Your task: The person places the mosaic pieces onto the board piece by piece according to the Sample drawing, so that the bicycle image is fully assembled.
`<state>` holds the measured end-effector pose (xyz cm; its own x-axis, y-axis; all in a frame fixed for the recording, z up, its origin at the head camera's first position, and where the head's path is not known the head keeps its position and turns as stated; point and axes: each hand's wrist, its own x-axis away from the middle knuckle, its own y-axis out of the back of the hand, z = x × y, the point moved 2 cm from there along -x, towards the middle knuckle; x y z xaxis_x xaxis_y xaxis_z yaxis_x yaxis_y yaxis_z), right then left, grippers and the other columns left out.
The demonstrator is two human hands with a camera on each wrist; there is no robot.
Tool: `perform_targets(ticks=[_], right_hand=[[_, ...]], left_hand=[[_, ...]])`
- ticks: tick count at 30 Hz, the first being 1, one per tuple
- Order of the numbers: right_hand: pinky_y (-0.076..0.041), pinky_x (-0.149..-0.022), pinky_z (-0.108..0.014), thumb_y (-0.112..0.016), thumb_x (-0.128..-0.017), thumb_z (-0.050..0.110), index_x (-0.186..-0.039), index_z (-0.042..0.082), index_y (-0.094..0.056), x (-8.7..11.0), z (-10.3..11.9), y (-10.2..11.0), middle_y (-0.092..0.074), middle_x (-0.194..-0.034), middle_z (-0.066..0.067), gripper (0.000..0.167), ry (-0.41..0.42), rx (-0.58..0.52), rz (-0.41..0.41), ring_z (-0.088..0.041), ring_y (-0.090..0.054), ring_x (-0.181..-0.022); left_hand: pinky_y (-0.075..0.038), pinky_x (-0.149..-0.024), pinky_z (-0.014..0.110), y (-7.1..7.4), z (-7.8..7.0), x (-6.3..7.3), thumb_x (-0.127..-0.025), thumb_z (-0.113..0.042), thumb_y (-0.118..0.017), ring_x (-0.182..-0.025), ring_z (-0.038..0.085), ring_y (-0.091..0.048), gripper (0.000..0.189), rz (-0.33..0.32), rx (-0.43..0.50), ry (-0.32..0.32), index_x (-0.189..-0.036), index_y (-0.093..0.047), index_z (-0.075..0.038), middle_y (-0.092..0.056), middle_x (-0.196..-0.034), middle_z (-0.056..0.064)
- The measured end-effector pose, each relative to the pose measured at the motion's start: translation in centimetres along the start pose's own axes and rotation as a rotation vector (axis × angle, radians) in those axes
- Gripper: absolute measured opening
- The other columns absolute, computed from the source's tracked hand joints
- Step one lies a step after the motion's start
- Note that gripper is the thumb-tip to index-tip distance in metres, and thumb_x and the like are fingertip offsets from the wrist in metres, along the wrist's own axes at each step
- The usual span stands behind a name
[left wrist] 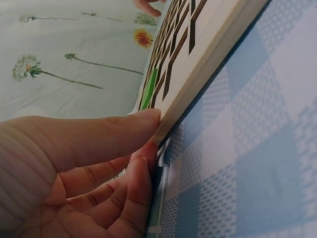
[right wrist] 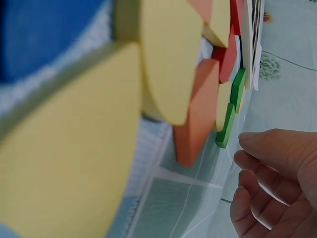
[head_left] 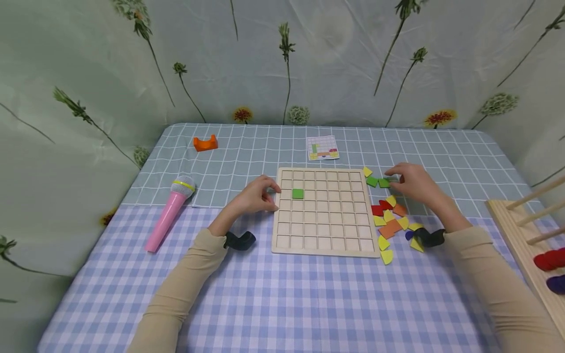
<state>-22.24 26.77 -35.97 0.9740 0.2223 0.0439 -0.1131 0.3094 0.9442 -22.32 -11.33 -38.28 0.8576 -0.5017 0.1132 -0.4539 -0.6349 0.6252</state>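
Being pinched at its edge by the left hand point(head_left: 258, 195), seemingly for steadiness, the pale wooden grid board point(head_left: 326, 230) is laid beside two green wooden squares point(head_left: 372, 182), near the right hand point(head_left: 412, 182) with empty, curved fingers.

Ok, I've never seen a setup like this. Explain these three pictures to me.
There is no machine here, just a person's two bare hands. The wide picture comes from a camera worn on the head, looking forward and down. The two close-ups come from cameras on the wrists, one per hand.

On the cloth-covered table lies a wooden board with a grid; one green square sits on it. Loose colored pieces lie to its right, with a small printed card behind it. A pink toy microphone lies to the left.

The left hand touches the board's left edge. The right hand is beside a loose green piece; I see nothing held in it.
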Motion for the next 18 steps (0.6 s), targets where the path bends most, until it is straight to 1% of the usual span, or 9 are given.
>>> perform_targets(ticks=[4, 11, 18], right_hand=[[-0.050, -0.071, -0.036, -0.062, -0.084, 0.005, -0.118, -0.006, -0.060, -0.08, 0.13, 0.17, -0.060, -0.112, -0.026, 0.035, -0.009, -0.006, 0.030, -0.028, -0.051, -0.083], [-0.052, -0.075, -0.038, -0.064, -0.083, 0.007, -0.118, -0.005, -0.060, -0.51, 0.13, -0.22, -0.061, -0.114, -0.026, 0.037, 0.009, 0.002, 0.086, -0.027, -0.052, -0.083], [-0.053, -0.078, -0.041, -0.065, -0.083, 0.007, -0.115, -0.006, -0.062, -0.69, 0.12, -0.74, -0.062, -0.111, -0.025, 0.034, -0.014, -0.013, 0.107, -0.028, -0.053, -0.084]], left_hand=[[-0.047, -0.064, 0.018, 0.00, -0.13, 0.09, -0.075, -0.002, -0.074, -0.073, 0.013, -0.060, 0.038, -0.002, -0.006, -0.002, -0.109, -0.059, 0.003, -0.045, -0.126, 0.019], [-0.047, -0.063, 0.018, -0.03, -0.36, 0.16, -0.075, -0.002, -0.074, -0.072, 0.013, -0.059, 0.038, -0.007, -0.013, -0.002, -0.109, -0.058, 0.003, -0.046, -0.126, 0.019], [-0.047, -0.062, 0.019, -0.10, -0.15, 0.01, -0.076, -0.002, -0.073, -0.071, 0.012, -0.059, 0.038, 0.000, -0.001, -0.009, -0.109, -0.058, 0.003, -0.046, -0.125, 0.018]])
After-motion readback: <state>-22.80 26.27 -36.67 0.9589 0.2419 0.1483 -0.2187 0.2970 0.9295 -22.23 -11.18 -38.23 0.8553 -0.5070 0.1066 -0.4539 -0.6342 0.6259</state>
